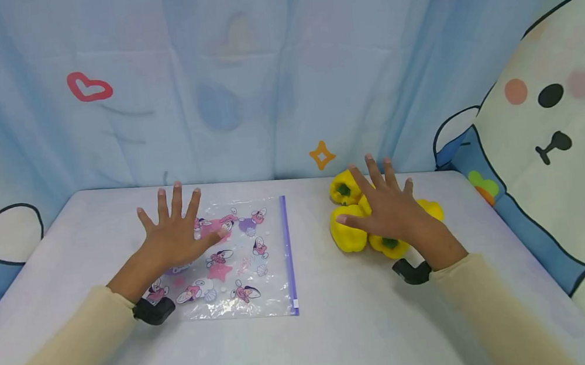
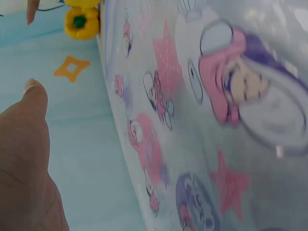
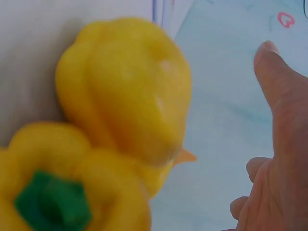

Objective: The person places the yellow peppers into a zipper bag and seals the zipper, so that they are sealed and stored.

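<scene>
A clear zip bag (image 1: 268, 255) printed with pink and purple cartoon figures lies flat on the table, its purple zip edge facing right. Over its left part hovers my left hand (image 1: 176, 235), fingers spread and holding nothing. Several yellow bell peppers (image 1: 349, 233) with green stems sit in a cluster to the right of the bag. My right hand (image 1: 393, 211) is spread above them, hiding some of them, and it grips nothing. In the right wrist view, two peppers (image 3: 125, 86) show large, apart from the thumb. The bag's print (image 2: 231, 187) fills much of the left wrist view.
The white table (image 1: 319, 344) runs back to a light blue curtain (image 1: 241, 93) with hearts and a star on it. A large printed bear (image 1: 551, 181) covers the cloth on the right. Each wrist wears a black camera (image 1: 154, 311).
</scene>
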`<action>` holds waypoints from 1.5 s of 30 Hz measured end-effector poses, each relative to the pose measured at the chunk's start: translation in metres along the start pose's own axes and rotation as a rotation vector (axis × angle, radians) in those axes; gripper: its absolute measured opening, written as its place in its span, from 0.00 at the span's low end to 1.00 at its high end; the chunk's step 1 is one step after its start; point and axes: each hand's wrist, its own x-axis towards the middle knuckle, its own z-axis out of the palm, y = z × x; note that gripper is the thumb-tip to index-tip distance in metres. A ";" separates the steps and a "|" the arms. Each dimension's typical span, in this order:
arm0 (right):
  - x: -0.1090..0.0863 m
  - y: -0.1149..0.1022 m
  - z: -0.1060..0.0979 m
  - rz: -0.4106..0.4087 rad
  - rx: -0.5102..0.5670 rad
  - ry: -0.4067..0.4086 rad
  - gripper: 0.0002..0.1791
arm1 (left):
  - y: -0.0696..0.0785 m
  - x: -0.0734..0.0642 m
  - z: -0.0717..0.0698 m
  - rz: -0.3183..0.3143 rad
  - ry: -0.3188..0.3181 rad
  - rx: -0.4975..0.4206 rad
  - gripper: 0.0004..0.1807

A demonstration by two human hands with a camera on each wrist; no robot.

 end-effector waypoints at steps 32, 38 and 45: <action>-0.005 -0.078 0.043 -0.223 0.149 -0.048 0.56 | 0.060 -0.013 0.035 0.173 -0.094 -0.013 0.55; -0.004 -0.084 0.054 -0.233 0.139 -0.144 0.52 | 0.066 -0.016 0.037 0.206 -0.145 -0.039 0.55; -0.004 -0.089 0.062 -0.227 0.130 -0.220 0.48 | 0.065 -0.016 0.045 0.230 -0.180 -0.072 0.55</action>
